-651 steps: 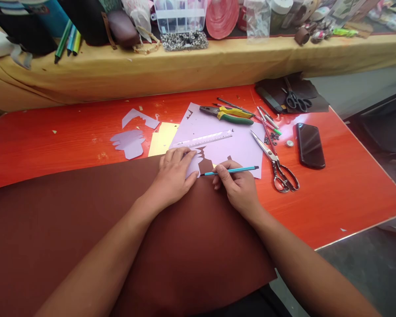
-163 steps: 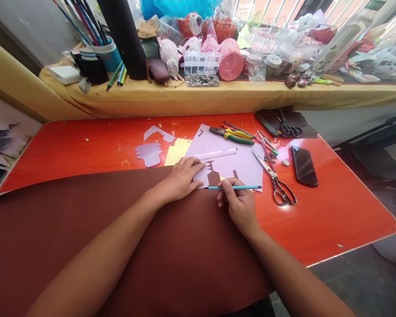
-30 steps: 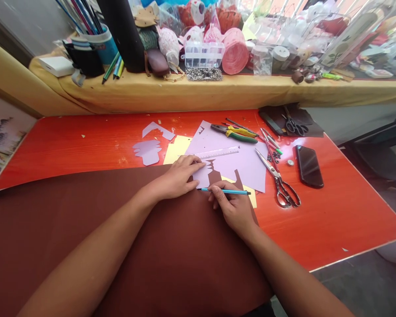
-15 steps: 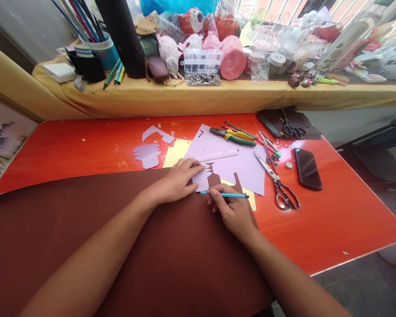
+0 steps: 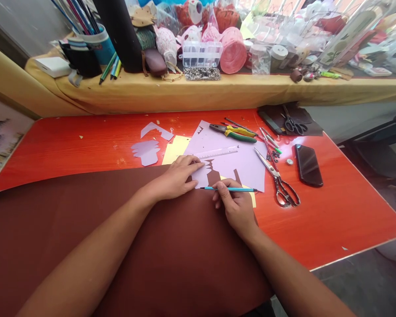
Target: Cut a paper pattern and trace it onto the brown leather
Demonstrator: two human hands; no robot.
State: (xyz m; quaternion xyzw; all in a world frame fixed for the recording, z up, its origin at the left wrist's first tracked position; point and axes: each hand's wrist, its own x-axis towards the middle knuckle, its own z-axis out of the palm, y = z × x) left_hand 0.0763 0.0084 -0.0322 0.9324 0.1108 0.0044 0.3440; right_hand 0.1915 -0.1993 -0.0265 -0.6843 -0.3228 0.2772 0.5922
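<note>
A large brown leather-like sheet (image 5: 181, 251) spreads over the near part of the table, its far right edge cut into a jagged outline. My left hand (image 5: 171, 179) lies flat with fingers stretched, pressing a small lilac paper template (image 5: 201, 179) onto that edge. The template's toothed side faces right, and its left part is hidden under my fingers. In my right hand (image 5: 236, 207) a blue pen (image 5: 244, 189) is pinched, nearly level, its dark tip just by the template's lower right corner. I cannot tell whether the tip touches the sheet.
Beyond my hands lie lilac paper (image 5: 249, 167), a clear ruler (image 5: 219, 152) and pliers (image 5: 234, 133). Silver scissors (image 5: 279, 182) and a phone (image 5: 308, 165) are to the right. Paper cutouts (image 5: 146, 152) sit left. A cluttered ledge (image 5: 119, 94) borders the red table (image 5: 333, 215).
My right hand has shifted slightly right and up with the pen, and the tip has moved a little right. My left hand keeps pressing the template. The whole view has tilted slightly.
</note>
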